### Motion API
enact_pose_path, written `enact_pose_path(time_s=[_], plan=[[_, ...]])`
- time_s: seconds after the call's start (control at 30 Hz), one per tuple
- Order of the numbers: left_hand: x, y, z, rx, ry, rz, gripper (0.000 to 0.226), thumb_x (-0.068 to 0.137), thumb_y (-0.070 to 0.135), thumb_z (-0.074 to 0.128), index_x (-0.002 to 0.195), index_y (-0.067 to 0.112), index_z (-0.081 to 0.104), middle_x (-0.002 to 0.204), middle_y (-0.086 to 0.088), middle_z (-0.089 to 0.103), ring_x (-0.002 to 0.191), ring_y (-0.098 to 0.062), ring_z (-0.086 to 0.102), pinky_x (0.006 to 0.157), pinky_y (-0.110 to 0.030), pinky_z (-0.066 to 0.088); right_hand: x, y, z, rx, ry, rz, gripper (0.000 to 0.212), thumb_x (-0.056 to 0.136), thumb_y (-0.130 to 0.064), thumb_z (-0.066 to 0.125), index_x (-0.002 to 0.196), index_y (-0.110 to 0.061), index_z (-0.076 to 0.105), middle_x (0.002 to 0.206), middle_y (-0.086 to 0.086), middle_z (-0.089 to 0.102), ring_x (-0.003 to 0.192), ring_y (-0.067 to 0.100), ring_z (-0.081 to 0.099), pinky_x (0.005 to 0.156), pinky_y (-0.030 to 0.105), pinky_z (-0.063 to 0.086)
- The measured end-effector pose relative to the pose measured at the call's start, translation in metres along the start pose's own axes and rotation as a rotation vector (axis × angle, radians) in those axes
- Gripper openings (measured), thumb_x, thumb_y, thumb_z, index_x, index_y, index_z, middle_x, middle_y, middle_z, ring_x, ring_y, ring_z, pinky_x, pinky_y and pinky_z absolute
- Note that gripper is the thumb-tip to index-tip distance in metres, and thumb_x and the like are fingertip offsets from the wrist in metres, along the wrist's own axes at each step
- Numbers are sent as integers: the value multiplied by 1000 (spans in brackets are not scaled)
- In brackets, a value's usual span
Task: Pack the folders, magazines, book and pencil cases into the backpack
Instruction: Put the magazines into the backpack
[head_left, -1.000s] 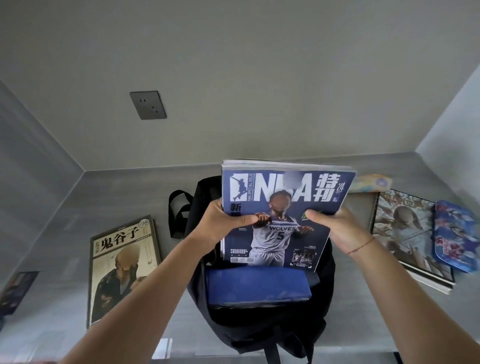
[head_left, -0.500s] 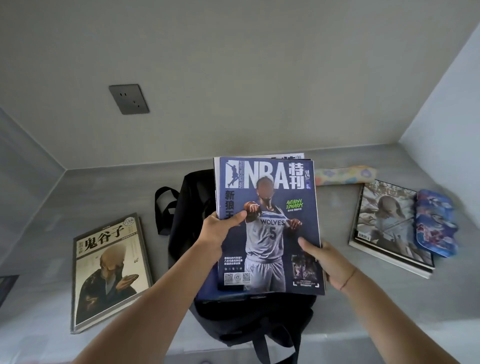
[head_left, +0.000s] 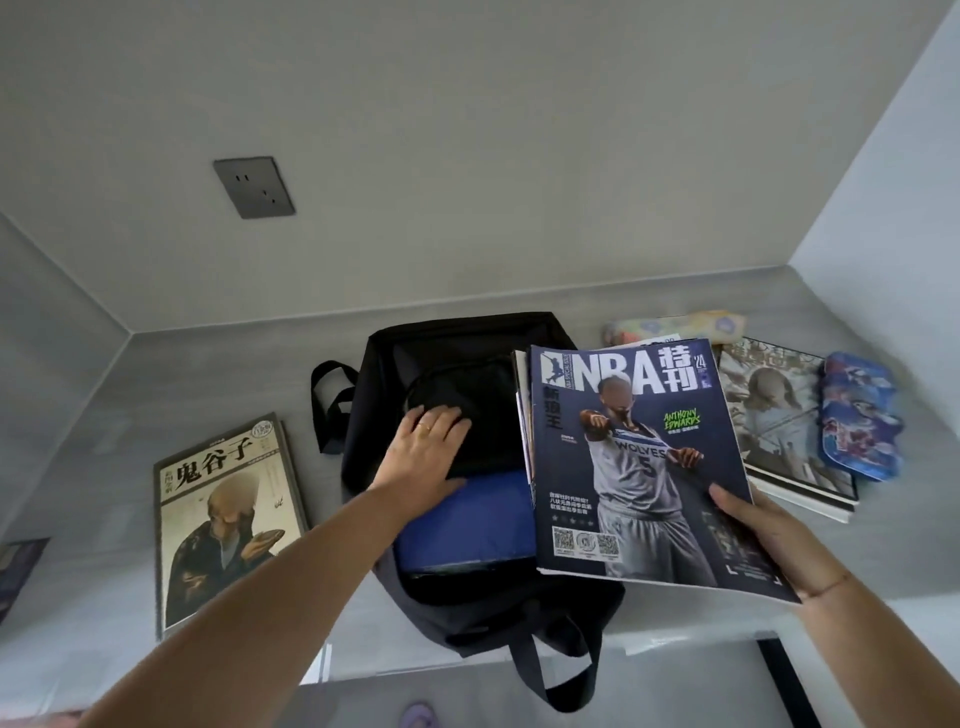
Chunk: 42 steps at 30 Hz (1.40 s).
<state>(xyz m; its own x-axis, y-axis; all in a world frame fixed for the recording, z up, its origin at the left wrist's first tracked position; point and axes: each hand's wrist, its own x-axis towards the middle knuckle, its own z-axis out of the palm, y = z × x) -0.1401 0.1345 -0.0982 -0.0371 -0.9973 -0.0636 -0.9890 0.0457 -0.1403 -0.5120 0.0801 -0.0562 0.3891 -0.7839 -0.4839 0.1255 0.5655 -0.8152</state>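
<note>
The backpack (head_left: 467, 353) is black woven cloth, matt and soft-looking, with no shine on its folds. Inside it, the blue folder (head_left: 467, 525) shows a smooth, plastic-looking face with a faint sheen. The NBA magazine (head_left: 639, 467) has a glossy paper cover, and the page edges along its left side are plain paper. The book (head_left: 223, 514) on the left has a paper cover of lower gloss. The bench (head_left: 208, 374) is grey and matt, with a faint streaked grain. The blue pencil case (head_left: 860, 415) looks hard and shiny; the pastel pencil case (head_left: 675, 325) at the back looks softer, though its material is unclear. The wall socket (head_left: 254, 187) is dark grey with a satin finish.
</note>
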Motion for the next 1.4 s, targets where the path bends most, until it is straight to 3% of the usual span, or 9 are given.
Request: enact_pose_path(time_s=[0.13,0.33,0.43,0.5,0.57,0.77,1.03,1.27,1.4], plan=[[23,-6,-22,-93,-51,-34,33,94,31,45,121,16,57,122,-9,62,110,-28,58,90,-37,48,-25,7,-7,-3,-41,60,21,91,-10,48,108,-11,60,80,17,74,58,28,71,49,30,56],[52,-29,-78,-594,208,-451,33,94,33,49,91,8,69,98,-19,69,93,-37,63,76,-36,47,-54,30,-2,28,-234,194,38,81,-5,53,119,-6,58,99,29,69,73,38,70,57,38,58],[52,-28,-90,-696,257,-548,34,92,34,50,85,6,67,91,-21,68,87,-38,62,73,-37,48,-57,42,11,15,-355,247,37,88,0,52,124,-5,57,119,31,61,102,46,63,82,48,55],[45,-24,-91,-687,260,-527,34,92,34,50,81,6,66,85,-20,68,83,-37,62,71,-37,48,-54,51,20,-78,-381,231,39,89,-2,54,128,-2,53,124,27,60,112,43,59,92,44,51],[38,-19,-91,-632,262,-489,35,92,35,50,77,8,65,81,-18,68,81,-37,62,69,-36,47,-50,57,28,-144,-365,240,40,87,-5,57,126,-1,54,121,24,63,107,36,63,88,37,52],[21,-15,-92,-444,237,-304,34,96,37,45,81,14,65,68,-1,60,75,-29,62,58,-30,39,-30,58,28,-76,-293,316,40,80,-8,56,119,2,58,108,27,67,84,33,70,72,37,58],[17,-3,-94,-242,185,-135,37,98,41,38,102,17,66,91,-3,71,85,-27,65,69,-33,49,2,39,21,-119,-170,271,34,84,-16,59,117,-6,57,95,23,71,68,30,71,56,32,58],[15,-5,-87,-355,239,-147,33,98,37,40,102,19,68,84,0,71,79,-22,65,67,-37,52,54,35,79,-163,-225,203,27,89,-12,60,115,-19,63,100,8,75,86,21,73,63,26,57],[13,-16,-79,-381,215,-148,31,98,36,42,107,21,67,91,0,72,84,-23,66,66,-33,49,98,26,115,-399,-152,141,40,88,-22,63,126,-15,55,114,3,68,103,18,63,83,29,51]])
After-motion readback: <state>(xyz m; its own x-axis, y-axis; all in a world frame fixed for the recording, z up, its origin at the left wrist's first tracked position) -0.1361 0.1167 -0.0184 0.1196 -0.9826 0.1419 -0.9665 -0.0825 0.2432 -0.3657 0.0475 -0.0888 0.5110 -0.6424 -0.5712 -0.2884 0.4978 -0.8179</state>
